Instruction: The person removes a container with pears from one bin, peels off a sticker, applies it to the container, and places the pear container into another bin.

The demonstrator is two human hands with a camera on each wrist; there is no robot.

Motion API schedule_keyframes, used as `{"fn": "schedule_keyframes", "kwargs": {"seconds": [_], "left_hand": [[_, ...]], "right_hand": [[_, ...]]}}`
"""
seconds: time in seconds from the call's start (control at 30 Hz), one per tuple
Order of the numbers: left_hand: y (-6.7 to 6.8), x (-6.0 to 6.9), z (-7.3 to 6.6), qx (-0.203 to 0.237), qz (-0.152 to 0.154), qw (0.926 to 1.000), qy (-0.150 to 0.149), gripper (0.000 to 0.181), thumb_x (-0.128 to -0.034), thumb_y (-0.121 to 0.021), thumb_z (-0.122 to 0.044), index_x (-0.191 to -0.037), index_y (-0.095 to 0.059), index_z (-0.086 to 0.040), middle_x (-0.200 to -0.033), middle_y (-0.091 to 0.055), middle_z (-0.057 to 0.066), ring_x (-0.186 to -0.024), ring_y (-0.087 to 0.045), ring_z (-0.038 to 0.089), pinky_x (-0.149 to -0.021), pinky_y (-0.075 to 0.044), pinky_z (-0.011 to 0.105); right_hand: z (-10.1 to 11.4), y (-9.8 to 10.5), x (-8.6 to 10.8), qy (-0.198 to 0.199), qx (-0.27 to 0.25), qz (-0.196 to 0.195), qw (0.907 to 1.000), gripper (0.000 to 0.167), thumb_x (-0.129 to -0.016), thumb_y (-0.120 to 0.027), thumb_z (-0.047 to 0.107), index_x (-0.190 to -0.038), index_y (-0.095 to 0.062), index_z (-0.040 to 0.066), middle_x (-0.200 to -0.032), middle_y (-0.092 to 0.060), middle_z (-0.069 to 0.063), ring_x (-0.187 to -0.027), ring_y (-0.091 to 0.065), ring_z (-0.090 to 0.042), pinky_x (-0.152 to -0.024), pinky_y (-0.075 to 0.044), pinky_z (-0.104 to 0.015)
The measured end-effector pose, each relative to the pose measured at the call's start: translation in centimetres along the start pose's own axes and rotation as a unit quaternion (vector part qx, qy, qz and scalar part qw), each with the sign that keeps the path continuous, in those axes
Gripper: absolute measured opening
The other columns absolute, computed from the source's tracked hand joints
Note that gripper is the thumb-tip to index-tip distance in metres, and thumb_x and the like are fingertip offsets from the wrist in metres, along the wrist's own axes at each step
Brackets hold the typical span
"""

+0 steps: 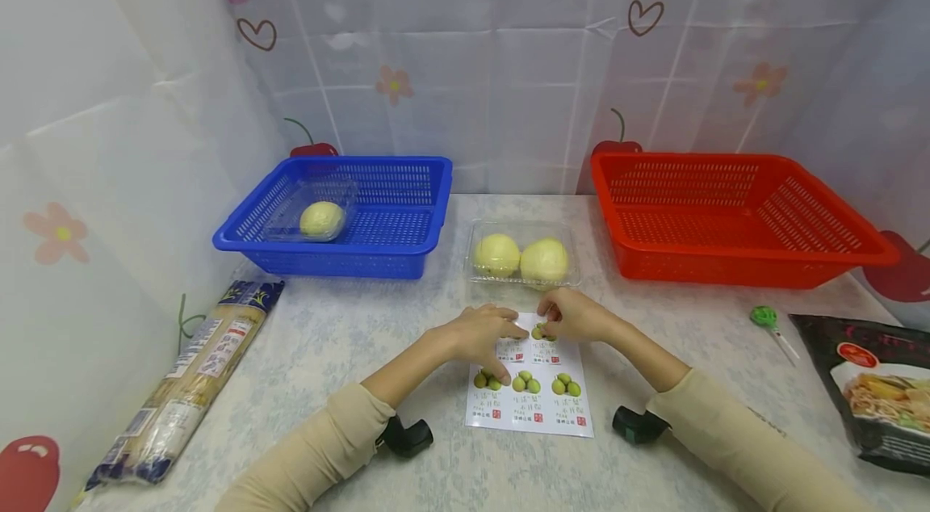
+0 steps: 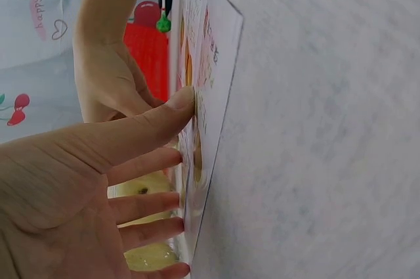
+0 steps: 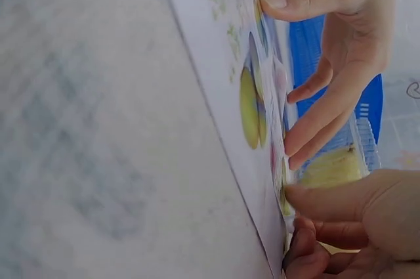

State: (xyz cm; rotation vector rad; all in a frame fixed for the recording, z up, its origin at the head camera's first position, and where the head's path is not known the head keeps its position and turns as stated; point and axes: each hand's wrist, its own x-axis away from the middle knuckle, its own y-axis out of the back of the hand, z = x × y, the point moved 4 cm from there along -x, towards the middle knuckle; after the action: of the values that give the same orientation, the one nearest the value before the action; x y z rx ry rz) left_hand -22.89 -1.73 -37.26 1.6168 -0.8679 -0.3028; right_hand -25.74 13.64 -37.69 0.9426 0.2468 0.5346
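A white sheet of stickers (image 1: 529, 415) printed with green pears and writing lies on the table in front of me. My left hand (image 1: 483, 338) rests on its upper left part, fingers spread and fairly straight, thumb touching the printed face. At the upper edge, my right hand (image 1: 579, 316) has curled fingers and pinches the sheet between thumb and forefinger. In the right wrist view, the right thumb (image 3: 328, 201) presses at a slightly raised edge of the paper. Just beyond both hands stands a clear plastic box (image 1: 472, 270) holding two pale yellow-green fruits (image 1: 544, 260).
A blue basket (image 1: 341, 263) at the back left holds another clear box with a pale fruit (image 1: 322, 220). A red basket (image 1: 726, 266) stands at the back right. Packaged noodles (image 1: 196, 375) lie left; a green lollipop (image 1: 763, 316) and black food packet (image 1: 865, 383) lie right.
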Motion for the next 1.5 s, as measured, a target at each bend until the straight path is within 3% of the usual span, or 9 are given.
{"fn": "schedule_keyframes", "kwargs": {"seconds": [0.13, 0.47, 0.57, 1.03, 1.3, 1.5], "left_hand": [[0.0, 0.0, 0.0, -0.003, 0.0, 1.0, 0.005, 0.069, -0.0734, -0.079, -0.039, -0.135, -0.054, -0.02, -0.147, -0.039, 0.006, -0.136, -0.032, 0.03, -0.107, -0.031, 0.05], [0.1, -0.4, 0.1, -0.014, 0.0, 0.9998, 0.011, 0.076, -0.0709, -0.08, -0.043, -0.137, -0.05, -0.021, -0.145, -0.041, 0.003, -0.134, -0.033, 0.022, -0.103, -0.035, 0.047], [0.2, -0.6, 0.0, -0.024, 0.001, 0.9996, 0.011, 0.08, -0.0692, -0.081, -0.044, -0.139, -0.049, -0.021, -0.142, -0.041, 0.001, -0.13, -0.034, 0.021, -0.101, -0.035, 0.046], [0.4, -0.8, 0.3, -0.022, 0.009, 0.9995, 0.02, 0.083, -0.0665, -0.083, -0.045, -0.139, -0.048, -0.024, -0.139, -0.04, -0.002, -0.119, -0.036, 0.019, -0.096, -0.035, 0.04], [0.3, -0.8, 0.3, -0.02, 0.008, 0.9996, 0.021, 0.083, -0.0663, -0.083, -0.045, -0.139, -0.049, -0.024, -0.139, -0.04, -0.002, -0.119, -0.036, 0.019, -0.096, -0.035, 0.04], [0.4, -0.6, 0.2, -0.013, 0.007, 0.9997, 0.021, 0.083, -0.0666, -0.083, -0.045, -0.139, -0.049, -0.023, -0.138, -0.04, -0.002, -0.12, -0.035, 0.019, -0.097, -0.034, 0.041]], "right_hand": [[0.0, 0.0, 0.0, 0.007, 0.0, -0.025, 0.9997, 0.004, -0.079, -0.069, -0.001, -0.08, -0.064, -0.001, -0.067, -0.058, -0.002, -0.063, -0.049, -0.011, -0.058, -0.044, -0.024], [0.2, -0.2, 0.5, 0.019, 0.029, -0.033, 0.9989, 0.01, -0.085, -0.063, 0.0, -0.077, -0.059, 0.005, -0.067, -0.053, 0.001, -0.06, -0.046, -0.009, -0.055, -0.041, -0.022], [0.4, -0.1, 0.7, 0.039, 0.032, -0.036, 0.9981, 0.01, -0.085, -0.061, 0.0, -0.077, -0.058, 0.005, -0.068, -0.052, 0.001, -0.062, -0.045, -0.009, -0.055, -0.04, -0.022], [1.1, -0.1, 1.8, 0.112, 0.011, -0.017, 0.9935, 0.012, -0.087, -0.061, -0.002, -0.08, -0.056, 0.008, -0.077, -0.056, 0.003, -0.069, -0.05, -0.007, -0.061, -0.045, -0.021], [1.6, 0.5, 2.8, 0.12, -0.015, 0.001, 0.9927, 0.01, -0.088, -0.062, 0.003, -0.083, -0.056, 0.009, -0.083, -0.061, 0.003, -0.082, -0.059, -0.011, -0.071, -0.051, -0.025], [2.4, 0.8, 3.5, 0.133, -0.013, 0.004, 0.9911, 0.011, -0.087, -0.062, 0.001, -0.082, -0.057, 0.01, -0.082, -0.061, 0.004, -0.083, -0.06, -0.011, -0.071, -0.052, -0.025]]}}
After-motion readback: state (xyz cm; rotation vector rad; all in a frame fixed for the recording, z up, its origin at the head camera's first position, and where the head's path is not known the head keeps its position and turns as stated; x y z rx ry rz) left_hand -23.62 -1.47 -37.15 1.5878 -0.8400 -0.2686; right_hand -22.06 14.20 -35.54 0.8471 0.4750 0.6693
